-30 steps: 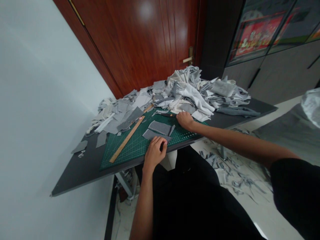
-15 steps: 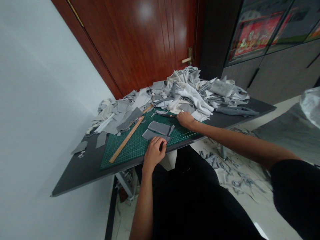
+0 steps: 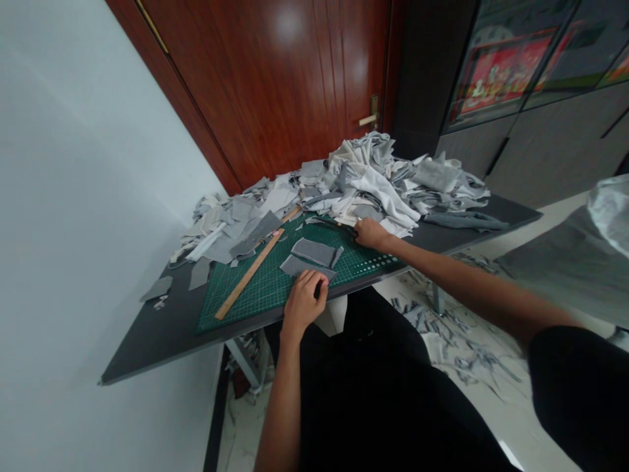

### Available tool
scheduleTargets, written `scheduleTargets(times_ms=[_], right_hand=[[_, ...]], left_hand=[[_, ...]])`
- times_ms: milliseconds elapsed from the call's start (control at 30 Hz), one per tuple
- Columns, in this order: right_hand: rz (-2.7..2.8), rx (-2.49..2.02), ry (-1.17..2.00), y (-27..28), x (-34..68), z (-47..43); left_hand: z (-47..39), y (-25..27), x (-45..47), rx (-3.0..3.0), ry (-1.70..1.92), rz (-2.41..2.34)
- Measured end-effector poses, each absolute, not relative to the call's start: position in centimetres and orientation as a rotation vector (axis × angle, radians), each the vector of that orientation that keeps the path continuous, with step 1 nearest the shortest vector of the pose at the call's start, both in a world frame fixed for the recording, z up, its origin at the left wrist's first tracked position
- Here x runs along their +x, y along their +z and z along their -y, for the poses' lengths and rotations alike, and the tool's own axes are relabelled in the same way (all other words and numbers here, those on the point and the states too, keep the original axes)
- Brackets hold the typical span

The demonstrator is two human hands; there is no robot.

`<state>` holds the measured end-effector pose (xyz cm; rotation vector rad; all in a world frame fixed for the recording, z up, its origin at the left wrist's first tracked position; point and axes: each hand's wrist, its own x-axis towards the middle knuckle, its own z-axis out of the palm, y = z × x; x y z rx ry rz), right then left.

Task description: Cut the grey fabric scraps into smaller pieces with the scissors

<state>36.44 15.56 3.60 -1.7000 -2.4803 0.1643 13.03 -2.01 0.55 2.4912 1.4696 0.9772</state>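
My right hand (image 3: 371,235) is closed around the dark handles of a pair of scissors (image 3: 335,224). The blades point left, low over the far part of a green cutting mat (image 3: 265,292). My left hand (image 3: 305,298) is at the mat's near edge, its fingers curled onto a narrow piece of grey fabric (image 3: 295,265); its thumb is partly hidden. Just beyond lies a larger grey fabric rectangle (image 3: 317,251), with a thin strip (image 3: 337,256) at its right end. Small pale scraps (image 3: 312,221) lie by the blade tips.
A wooden ruler (image 3: 250,273) lies slantwise on the mat's left side. A heap of grey and white cloth (image 3: 378,190) covers the back of the dark table (image 3: 147,351). Loose fabric pieces (image 3: 200,273) lie at the left. Cloth scraps (image 3: 466,357) litter the floor.
My right hand has drawn slightly to the right with the scissors, away from the small scraps, and more of the handles shows. My left hand stays on the fabric.
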Motion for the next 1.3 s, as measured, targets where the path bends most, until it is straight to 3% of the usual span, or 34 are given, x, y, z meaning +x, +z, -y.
scheduleTargets(times_ms=[100, 300, 400, 800, 1300], right_hand=[[2.425, -1.682, 0.242, 3.7, 37.2, -16.3], [2.141, -1.645, 0.758, 3.1, 38.9, -17.4], [1.972, -1.592, 0.811, 2.6, 39.1, -17.1], [2.404, -1.730, 0.079, 2.9, 35.4, -14.2], [2.373, -1.782, -0.106, 3.7, 31.7, -13.7]], left_hand=[[2.3, 0.5, 13.1, 2.495, 0.979, -1.476], [2.1, 0.2, 13.1, 2.493, 0.994, -1.461], [2.1, 0.1, 13.1, 2.493, 1.003, -1.462], [2.2, 0.2, 13.1, 2.502, 1.018, -1.462], [2.1, 0.0, 13.1, 2.506, 1.022, -1.454]])
